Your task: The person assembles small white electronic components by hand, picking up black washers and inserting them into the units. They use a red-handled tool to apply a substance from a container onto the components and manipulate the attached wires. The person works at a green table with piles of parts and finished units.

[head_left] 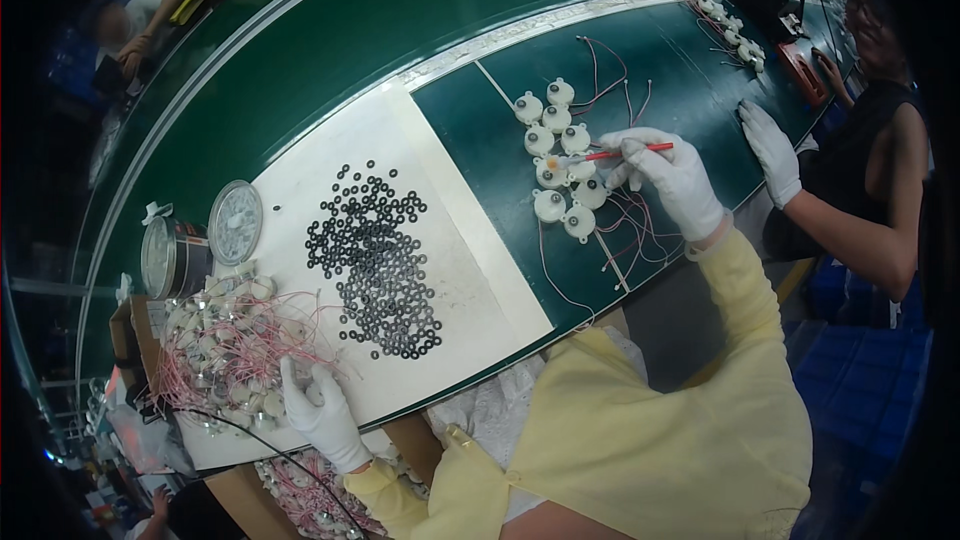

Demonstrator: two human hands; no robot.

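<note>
In my gloved right hand (pixel 668 180) is a slim brush with a red handle (pixel 602 155), held between thumb and fingers. Its pale, orange-tinted tip reaches over a cluster of round white motor-like parts (pixel 549 204), each with a dark centre and thin wires, on the green tabletop. My gloved left hand (pixel 324 414) is at the lower left, fingers apart, beside a heap of similar white parts with pink wires (pixel 225 345). Whether its fingertips touch the heap, I cannot tell. Many small black rings (pixel 375 250) are spread on the white sheet (pixel 480 270) between my hands.
An open tin (pixel 172 258) and its round lid (pixel 236 223) stand behind the heap. A cardboard box (pixel 250 500) of wired parts is below the table edge. At right, a co-worker's gloved hand (pixel 770 152) rests on the table. More white parts (pixel 735 35) lie far right.
</note>
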